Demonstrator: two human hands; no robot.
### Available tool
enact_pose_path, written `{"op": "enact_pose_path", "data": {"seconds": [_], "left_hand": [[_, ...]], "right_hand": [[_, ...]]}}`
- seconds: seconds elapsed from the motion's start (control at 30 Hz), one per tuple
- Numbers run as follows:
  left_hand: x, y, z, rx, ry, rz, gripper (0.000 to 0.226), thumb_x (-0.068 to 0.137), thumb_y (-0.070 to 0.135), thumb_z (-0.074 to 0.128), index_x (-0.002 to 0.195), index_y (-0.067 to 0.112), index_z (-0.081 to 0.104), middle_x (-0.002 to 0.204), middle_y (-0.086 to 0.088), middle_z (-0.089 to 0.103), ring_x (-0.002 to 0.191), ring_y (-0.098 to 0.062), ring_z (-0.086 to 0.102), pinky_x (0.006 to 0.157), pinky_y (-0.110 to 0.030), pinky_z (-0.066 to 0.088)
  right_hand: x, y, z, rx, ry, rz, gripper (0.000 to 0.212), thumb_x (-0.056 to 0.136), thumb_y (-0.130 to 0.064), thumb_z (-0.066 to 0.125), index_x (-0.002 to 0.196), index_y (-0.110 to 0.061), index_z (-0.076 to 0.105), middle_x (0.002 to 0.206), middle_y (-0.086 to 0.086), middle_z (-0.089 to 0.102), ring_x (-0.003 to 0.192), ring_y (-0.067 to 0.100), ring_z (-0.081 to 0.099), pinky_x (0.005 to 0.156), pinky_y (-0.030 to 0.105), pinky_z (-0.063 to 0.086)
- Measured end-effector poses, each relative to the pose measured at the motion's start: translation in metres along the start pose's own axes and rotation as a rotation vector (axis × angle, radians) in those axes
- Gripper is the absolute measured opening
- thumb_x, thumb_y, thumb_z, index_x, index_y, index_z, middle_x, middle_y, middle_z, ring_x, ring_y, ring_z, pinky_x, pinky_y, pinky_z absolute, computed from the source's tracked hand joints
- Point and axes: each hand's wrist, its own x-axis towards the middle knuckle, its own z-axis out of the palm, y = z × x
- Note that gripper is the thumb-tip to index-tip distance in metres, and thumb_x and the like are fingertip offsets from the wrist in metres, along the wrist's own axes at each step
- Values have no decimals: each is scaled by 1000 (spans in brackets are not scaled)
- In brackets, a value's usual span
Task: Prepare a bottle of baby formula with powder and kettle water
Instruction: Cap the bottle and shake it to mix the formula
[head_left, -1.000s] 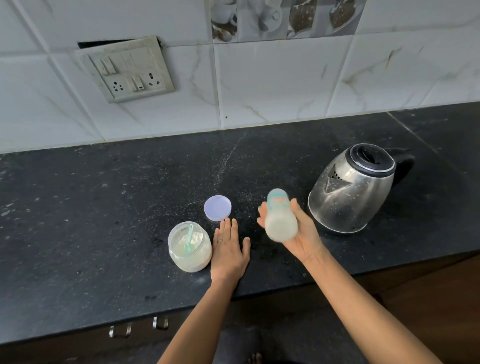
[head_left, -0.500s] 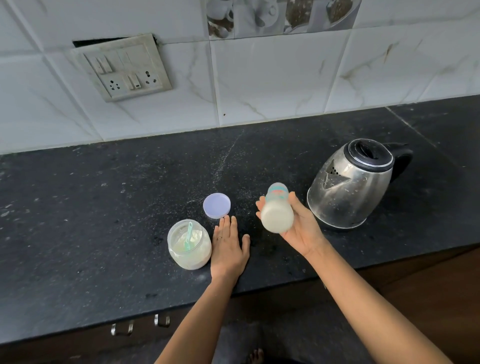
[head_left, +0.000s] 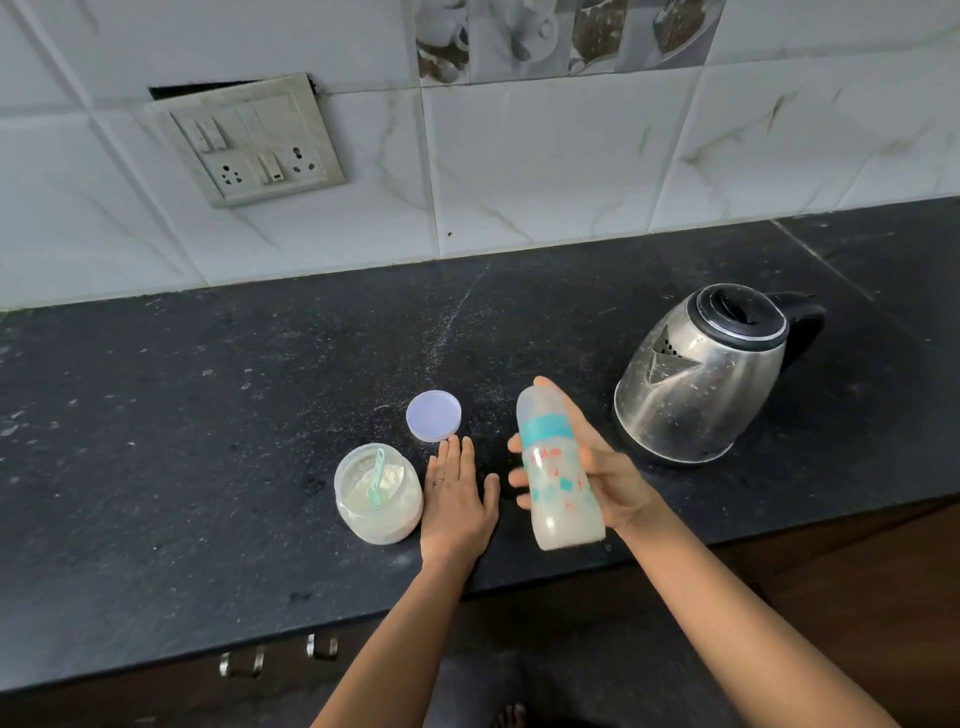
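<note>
My right hand (head_left: 605, 475) grips a capped baby bottle (head_left: 558, 467) with a teal collar, held above the counter with its cap end pointing away; milky liquid fills it. My left hand (head_left: 457, 499) lies flat on the black counter (head_left: 182, 441), fingers straight. Just left of that hand stands an open jar of white powder (head_left: 376, 493) with a green scoop in it. The jar's pale purple lid (head_left: 434, 415) lies on the counter beyond my left fingertips. A steel kettle (head_left: 701, 374) with a black lid stands to the right of the bottle.
A tiled wall with a switch and socket plate (head_left: 249, 140) runs along the back of the counter. Cabinet handles (head_left: 275, 657) show under the counter's front edge.
My right hand has swung the bottle so its base now points toward me and downward, showing its side. My left hand has stayed flat on the counter.
</note>
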Motion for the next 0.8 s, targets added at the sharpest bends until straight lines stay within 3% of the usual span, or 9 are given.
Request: {"op": "enact_pose_path", "data": {"seconds": [0.1, 0.17, 0.3, 0.4, 0.57, 0.7, 0.8], "left_hand": [[-1, 1, 0, 5, 19, -2, 64, 102, 42, 29, 156, 12, 12, 164, -6, 6, 151, -17, -2, 121, -31, -7], [-1, 2, 0, 3, 12, -2, 64, 102, 43, 29, 156, 12, 12, 164, -6, 6, 151, -16, -2, 121, -30, -8], [0, 1, 0, 2, 13, -1, 64, 102, 42, 29, 156, 13, 12, 164, -6, 6, 151, -16, -2, 121, -30, -8], [-1, 2, -1, 11, 18, -2, 64, 102, 42, 30, 156, 12, 12, 164, -7, 6, 151, -17, -2, 121, -31, -7], [-2, 2, -1, -2, 3, -5, 64, 102, 43, 28, 156, 13, 11, 164, -6, 5, 151, -16, -3, 122, -31, -7], [-1, 3, -2, 14, 13, -6, 63, 103, 42, 29, 156, 12, 12, 164, -7, 6, 151, -17, -2, 122, -32, -6], [-2, 3, -2, 4, 3, -4, 63, 103, 42, 28, 156, 13, 11, 164, -6, 5, 151, -16, -3, 122, -32, -6]], "right_hand": [[9, 3, 2, 169, 242, -60, 97, 66, -26, 87, 144, -7, 34, 117, 23, 63, 103, 36, 65, 84, 46, 55], [10, 3, 1, 283, 205, -44, 94, 64, -28, 88, 137, 0, 37, 115, 22, 64, 99, 33, 66, 80, 43, 56], [7, -1, 7, 164, 85, -14, 98, 69, -20, 83, 147, -15, 24, 117, 24, 59, 93, 38, 64, 76, 48, 56], [12, 5, 11, 178, 259, -88, 94, 72, -27, 80, 148, -7, 27, 120, 23, 63, 105, 36, 65, 84, 45, 55], [7, 2, 14, 156, 84, -22, 107, 67, -24, 85, 150, -16, 17, 119, 21, 62, 96, 37, 66, 80, 48, 56], [13, 6, 10, 203, 266, -114, 95, 74, -25, 79, 150, -11, 24, 120, 23, 62, 110, 40, 62, 85, 48, 54], [1, 0, 3, 108, 25, -58, 94, 80, -21, 76, 152, -24, 14, 126, 22, 55, 107, 41, 60, 88, 52, 52]]}}
